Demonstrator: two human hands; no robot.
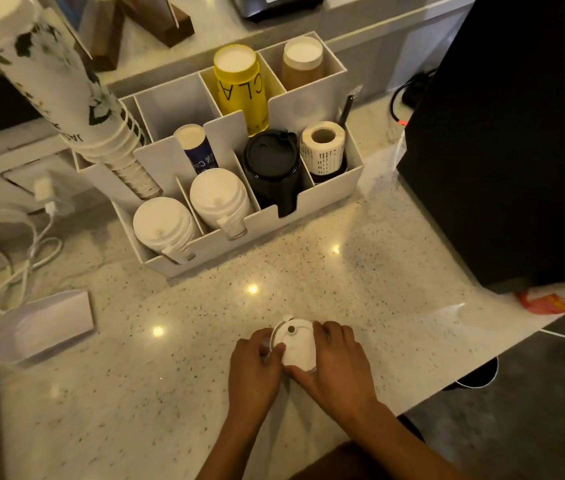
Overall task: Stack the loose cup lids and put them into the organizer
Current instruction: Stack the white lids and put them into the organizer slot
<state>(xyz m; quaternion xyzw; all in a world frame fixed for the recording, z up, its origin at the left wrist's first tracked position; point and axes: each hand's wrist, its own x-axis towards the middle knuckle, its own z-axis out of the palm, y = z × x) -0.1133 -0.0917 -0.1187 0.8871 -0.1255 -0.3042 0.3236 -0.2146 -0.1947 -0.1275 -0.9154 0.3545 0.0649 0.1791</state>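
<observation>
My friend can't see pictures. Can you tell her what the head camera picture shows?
Two hands, left hand and right hand, hold a small stack of white lids on a speckled counter. Behind them stands a white organizer holding more white lid stacks, black lids, cups and a label roll.

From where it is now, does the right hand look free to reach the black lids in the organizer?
Probably not yet: the right hand and left hand both grip the white lids. The counter toward the black lids looks open.
</observation>
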